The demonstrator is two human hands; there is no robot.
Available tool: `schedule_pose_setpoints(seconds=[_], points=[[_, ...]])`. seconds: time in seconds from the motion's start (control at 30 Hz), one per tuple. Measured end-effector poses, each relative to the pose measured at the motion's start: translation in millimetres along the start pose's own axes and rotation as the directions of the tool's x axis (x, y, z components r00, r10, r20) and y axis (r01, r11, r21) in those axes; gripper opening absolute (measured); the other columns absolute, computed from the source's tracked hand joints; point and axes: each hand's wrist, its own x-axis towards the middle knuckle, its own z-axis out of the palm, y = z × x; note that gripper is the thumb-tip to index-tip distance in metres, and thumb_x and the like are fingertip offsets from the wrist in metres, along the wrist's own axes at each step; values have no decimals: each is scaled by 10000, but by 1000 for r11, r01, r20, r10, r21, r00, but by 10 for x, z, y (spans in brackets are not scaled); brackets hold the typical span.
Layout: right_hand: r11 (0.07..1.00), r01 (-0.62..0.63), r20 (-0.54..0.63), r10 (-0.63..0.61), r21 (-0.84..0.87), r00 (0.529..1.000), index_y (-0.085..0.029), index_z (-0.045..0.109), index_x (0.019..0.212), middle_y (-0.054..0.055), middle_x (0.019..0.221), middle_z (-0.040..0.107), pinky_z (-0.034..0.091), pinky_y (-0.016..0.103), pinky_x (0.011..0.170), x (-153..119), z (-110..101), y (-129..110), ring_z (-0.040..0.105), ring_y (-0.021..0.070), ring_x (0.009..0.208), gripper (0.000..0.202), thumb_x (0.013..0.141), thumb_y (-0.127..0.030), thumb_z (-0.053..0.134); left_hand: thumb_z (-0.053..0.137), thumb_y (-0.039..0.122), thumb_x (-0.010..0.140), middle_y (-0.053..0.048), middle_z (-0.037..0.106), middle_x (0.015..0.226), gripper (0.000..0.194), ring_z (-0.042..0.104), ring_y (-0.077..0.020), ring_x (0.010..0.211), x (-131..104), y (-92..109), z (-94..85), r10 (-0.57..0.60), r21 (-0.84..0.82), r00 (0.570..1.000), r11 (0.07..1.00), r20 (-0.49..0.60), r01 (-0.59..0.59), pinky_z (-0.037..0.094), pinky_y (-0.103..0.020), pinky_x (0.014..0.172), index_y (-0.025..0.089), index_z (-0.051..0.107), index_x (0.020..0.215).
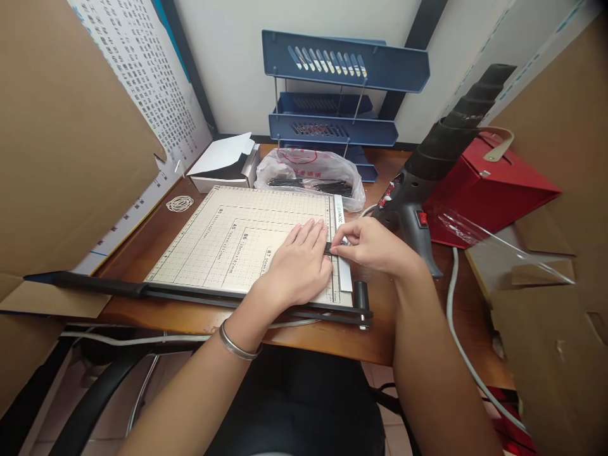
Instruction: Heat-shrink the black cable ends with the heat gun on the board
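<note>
A paper cutter (199, 253), its cream board printed with size lines, lies on the wooden desk. Its black blade arm (102, 284) runs along the near edge, lowered. My left hand (299, 263) rests flat on the board's right part, fingers stretched out and side by side, with a metal bangle on the wrist. Beside its fingertips, at the ruler edge (342, 269), a small bunch of thin black strips (328, 248) shows. My right hand (368, 244) pinches the strips' end between thumb and forefinger. What lies under my left palm is hidden.
Behind the cutter stand a plastic bag (311, 171) of black strips, a white box (225, 164) and a blue tray rack (332, 130). Rubber bands (179, 203) lie left. A heat gun (418, 183), red box (489, 183) and cable (453, 304) are right. Cardboard (57, 139) flanks the desk.
</note>
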Motion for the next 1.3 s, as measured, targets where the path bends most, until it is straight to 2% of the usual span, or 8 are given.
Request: schedule_pose_setpoints(seconds=[0.1,0.43,0.53,0.73,0.9,1.07,1.3], points=[[1000,-12,8,12,-1,1000,-170,713,717,-63,558,360,227,287,566,-3,-16,10,295,93,554,179,762,-329,645,249,301,1017,-152,128,1732,686,77,-275,1614,7,-5,-33,-7,-1,999,1000,52,7,115,-469,1321,-5,226,1631],[999,-5,20,6,-54,1000,-178,694,645,-55,521,403,233,282,534,-40,27,-84,309,95,532,99,684,-229,619,239,326,1025,-177,145,1721,688,94,-277,1611,25,-13,-20,8,-7,999,1000,38,-8,137,-474,1319,-17,229,1622],[998,2,21,-1,-64,1000,-178,720,665,-50,520,409,256,285,552,-53,19,-107,321,100,541,114,704,-230,626,232,323,1028,-171,143,1722,686,89,-275,1612,25,-10,-15,6,-4,999,1000,33,-6,134,-474,1320,-15,224,1625],[990,-44,-52,37,-136,998,-186,706,700,-34,588,478,305,292,594,-49,-2,-98,400,114,581,113,739,-238,615,245,309,1021,-165,141,1727,687,81,-271,1613,23,-5,-26,3,-6,999,1000,50,-3,107,-452,1323,-14,227,1627],[984,-66,-35,61,-167,997,-190,696,705,-31,579,481,306,293,573,-32,20,-83,399,120,563,101,742,-249,624,245,309,1015,-175,159,1719,686,111,-278,1609,29,1,-28,12,-6,999,1000,31,-12,136,-466,1320,-22,245,1616],[974,-74,-59,62,-215,996,-196,682,715,-7,647,550,322,290,604,-42,29,-121,437,133,616,67,751,-219,630,248,305,1022,-162,137,1729,688,90,-260,1613,33,10,-50,-6,9,998,1000,64,5,90,-433,1325,-12,216,1631],[963,-79,-61,66,-259,996,-204,671,708,-2,666,566,324,285,608,-65,44,-171,463,138,630,74,760,-199,618,224,320,1038,-157,94,1737,691,49,-254,1617,22,13,-83,-3,19,995,1000,101,1,50,-419,1326,-8,172,1643]])
